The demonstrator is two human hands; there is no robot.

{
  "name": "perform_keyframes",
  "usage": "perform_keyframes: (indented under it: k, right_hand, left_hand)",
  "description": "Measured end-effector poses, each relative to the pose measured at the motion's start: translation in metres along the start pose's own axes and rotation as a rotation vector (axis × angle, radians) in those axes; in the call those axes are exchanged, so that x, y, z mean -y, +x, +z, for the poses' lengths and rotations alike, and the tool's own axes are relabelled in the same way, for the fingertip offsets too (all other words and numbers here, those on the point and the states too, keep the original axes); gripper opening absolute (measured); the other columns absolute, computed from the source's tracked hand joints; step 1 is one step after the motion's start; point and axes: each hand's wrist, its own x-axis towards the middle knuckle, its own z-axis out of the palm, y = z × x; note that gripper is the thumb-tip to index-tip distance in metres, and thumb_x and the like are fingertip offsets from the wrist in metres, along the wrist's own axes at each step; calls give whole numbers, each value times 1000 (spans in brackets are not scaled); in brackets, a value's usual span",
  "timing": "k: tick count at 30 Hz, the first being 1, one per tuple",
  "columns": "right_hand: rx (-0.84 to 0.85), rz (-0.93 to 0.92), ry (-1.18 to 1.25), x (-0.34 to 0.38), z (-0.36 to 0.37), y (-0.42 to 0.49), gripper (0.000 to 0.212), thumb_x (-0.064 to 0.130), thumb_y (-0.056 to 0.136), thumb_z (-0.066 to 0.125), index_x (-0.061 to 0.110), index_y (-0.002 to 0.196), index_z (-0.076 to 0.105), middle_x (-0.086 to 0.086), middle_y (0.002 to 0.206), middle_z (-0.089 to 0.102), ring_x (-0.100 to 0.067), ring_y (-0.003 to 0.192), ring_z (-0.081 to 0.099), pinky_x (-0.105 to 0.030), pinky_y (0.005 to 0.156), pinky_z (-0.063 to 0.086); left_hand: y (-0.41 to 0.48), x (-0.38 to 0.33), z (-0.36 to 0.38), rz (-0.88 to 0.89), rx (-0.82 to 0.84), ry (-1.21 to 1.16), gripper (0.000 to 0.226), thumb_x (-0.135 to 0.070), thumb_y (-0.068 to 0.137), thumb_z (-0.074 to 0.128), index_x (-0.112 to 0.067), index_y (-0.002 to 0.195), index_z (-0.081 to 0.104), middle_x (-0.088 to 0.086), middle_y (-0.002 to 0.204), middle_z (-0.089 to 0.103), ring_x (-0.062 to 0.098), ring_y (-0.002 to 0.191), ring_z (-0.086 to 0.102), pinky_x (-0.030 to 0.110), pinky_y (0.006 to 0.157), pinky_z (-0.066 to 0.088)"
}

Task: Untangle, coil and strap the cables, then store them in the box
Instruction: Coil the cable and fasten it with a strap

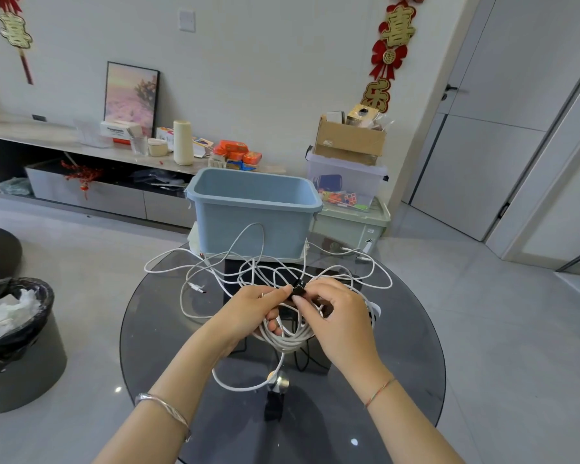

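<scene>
Fingers [276,293] pinching black strap [298,287], apparently round coiled white cable [291,341]

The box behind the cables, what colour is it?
The box is light blue, seen in the head view.

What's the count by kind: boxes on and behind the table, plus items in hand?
blue plastic box: 1
clear lidded bin: 1
pale green bin: 1
cardboard box: 1
white cable coil, in left hand: 1
black strap, pinched by right hand: 1
Total: 6
</scene>
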Motion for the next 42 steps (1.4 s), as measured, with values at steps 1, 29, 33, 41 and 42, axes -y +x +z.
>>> perform_keyframes:
  k: [1, 29, 33, 41, 42]
  right_hand:
    - [6, 47, 73, -1, 0, 0, 10, 17, 83, 71, 13, 75, 68, 7, 78, 63, -9, 74, 60, -30, 68, 51]
    - [89, 616, 728, -18, -17, 10, 6, 18, 85, 68, 15, 87, 73, 7, 60, 62, -5, 56, 57, -18, 55, 51]
    - [11, 463, 560, -17, -18, 10, 9, 20, 87, 67, 17, 79, 72, 10, 57, 63, -2, 54, 58, -18, 53, 51]
    - [-151, 217, 438, -10, -18, 7, 6, 19, 83, 71, 23, 83, 74, 12, 77, 73, -6, 70, 67, -19, 67, 54]
    - [-167, 204, 428, -8, -17, 7, 5, 19, 83, 71, 22, 84, 75, 12, 78, 73, -6, 72, 67, -19, 69, 54]
  left_hand:
    - [0, -1, -1, -3, 19, -1, 31, -33, 96, 53, -6, 92, 68, -5, 48, 39, 8, 42, 49, 33, 68, 47]
    - [-7, -2, 1, 124, 220, 163, 17, -32, 89, 65, -18, 80, 67, -9, 45, 41, 9, 41, 40, 29, 59, 44]
    - [-7, -1, 2, 147, 194, 188, 21, -28, 90, 65, -8, 88, 67, -11, 45, 44, 8, 40, 41, 29, 56, 42]
    - [-6, -3, 4, 183, 141, 147, 19, -25, 91, 63, -26, 73, 68, -11, 47, 46, 9, 40, 38, 30, 57, 43]
    - [-7, -3, 4, 185, 135, 143, 17, -25, 91, 63, -24, 76, 68, -11, 48, 46, 10, 41, 37, 30, 57, 44]
